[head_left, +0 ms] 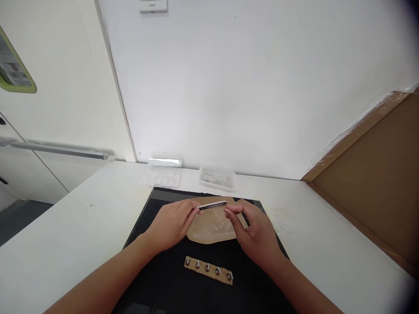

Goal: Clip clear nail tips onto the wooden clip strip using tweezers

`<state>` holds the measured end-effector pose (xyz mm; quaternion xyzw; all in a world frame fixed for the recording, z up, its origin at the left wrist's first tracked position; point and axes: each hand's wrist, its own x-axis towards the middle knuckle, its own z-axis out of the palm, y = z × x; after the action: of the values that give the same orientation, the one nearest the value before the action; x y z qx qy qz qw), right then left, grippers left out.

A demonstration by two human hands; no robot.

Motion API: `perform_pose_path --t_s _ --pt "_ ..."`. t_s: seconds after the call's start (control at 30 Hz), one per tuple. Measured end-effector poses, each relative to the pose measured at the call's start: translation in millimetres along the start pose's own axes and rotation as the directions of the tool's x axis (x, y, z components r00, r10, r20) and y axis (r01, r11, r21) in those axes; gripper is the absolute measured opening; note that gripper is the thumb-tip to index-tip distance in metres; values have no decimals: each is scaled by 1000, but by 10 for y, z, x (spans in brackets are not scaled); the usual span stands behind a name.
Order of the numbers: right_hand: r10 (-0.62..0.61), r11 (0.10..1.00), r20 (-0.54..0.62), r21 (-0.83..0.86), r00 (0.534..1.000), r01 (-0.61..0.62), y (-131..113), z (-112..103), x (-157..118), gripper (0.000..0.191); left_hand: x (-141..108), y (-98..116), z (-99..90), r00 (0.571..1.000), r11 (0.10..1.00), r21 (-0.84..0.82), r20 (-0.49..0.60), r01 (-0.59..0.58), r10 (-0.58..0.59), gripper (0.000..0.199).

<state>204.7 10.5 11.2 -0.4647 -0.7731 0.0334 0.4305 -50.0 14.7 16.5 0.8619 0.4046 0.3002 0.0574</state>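
My left hand (178,219) pinches one end of a slim nail file (212,205), dark on its broad side with a pale edge. The file points right, its far tip close to the fingertips of my right hand (253,224). Thumb and forefinger of that hand are pressed together; whatever sits between them is too small to make out. Below both hands lies a tan sheet (204,237) with several clear nail tips (221,222) scattered on it. Nearer to me is a wavy-edged wooden strip (209,271) bearing several round metal holders, each with a small pale piece.
Under everything is a black mat (163,279) on a white table (65,226). At the back stand an open clear case (162,176) and a clear box (218,179) holding pale pieces. Small clear bits (278,220) lie right of the mat. A cardboard panel (369,174) rises at right.
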Motion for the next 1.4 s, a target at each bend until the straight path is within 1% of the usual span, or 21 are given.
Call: perform_pose_path --t_s 0.1,0.2,0.27,0.33,0.43,0.53,0.63,0.77,0.87,0.93,1.03,1.13,1.2,1.3,1.33,1.4 --pt "-136 985 -73 -118 988 127 -37 -11 -6 12 -13 67 18 999 997 -68 48 29 -26 25" --pt "-223 956 -134 -223 966 190 -88 -27 -15 4 -20 126 24 997 995 -92 63 48 -42 27" --pt "-281 926 -144 -300 949 229 -109 -34 -14 4 -20 155 30 995 992 -109 76 68 -60 31" --pt "-334 893 -145 -366 931 263 -115 -34 -9 7 -18 177 42 993 988 -125 92 87 -75 34" --pt "-375 863 -136 -412 917 292 -110 -24 1 12 -12 201 62 990 984 -139 99 114 -101 34" --pt "-384 858 -116 -410 916 309 -96 -14 -1 13 -3 219 55 987 976 -157 86 148 -136 30" --pt "-377 871 -114 -382 919 310 -75 -8 -15 14 10 247 9 982 964 -195 85 181 -167 29" --pt "-359 881 -143 -378 922 284 -73 17 -34 14 16 311 -48 966 898 -355 124 258 -228 32" --pt "-358 878 -148 -390 922 279 -114 44 -36 11 1 369 -45 939 805 -483 168 343 -299 28" --pt "-342 890 -146 -367 928 270 -145 56 -33 11 -8 409 -26 911 709 -573 239 412 -337 31" --pt "-304 920 -159 -305 939 246 -163 65 -29 14 -8 466 16 873 562 -668 343 487 -347 38" --pt "-291 930 -171 -281 941 236 -142 86 -35 15 5 493 69 848 479 -700 406 529 -341 44" --pt "-294 930 -158 -277 943 243 -124 111 -45 15 11 486 103 838 485 -686 406 543 -364 47" --pt "-285 932 -125 -268 950 244 -108 152 -60 15 11 451 132 855 566 -647 317 511 -410 47" --pt "-273 934 -119 -269 954 234 -105 165 -60 16 10 440 134 861 580 -643 297 500 -413 46" --pt "-242 939 -137 -283 961 196 -101 185 -48 15 9 428 131 863 574 -651 298 497 -409 45"
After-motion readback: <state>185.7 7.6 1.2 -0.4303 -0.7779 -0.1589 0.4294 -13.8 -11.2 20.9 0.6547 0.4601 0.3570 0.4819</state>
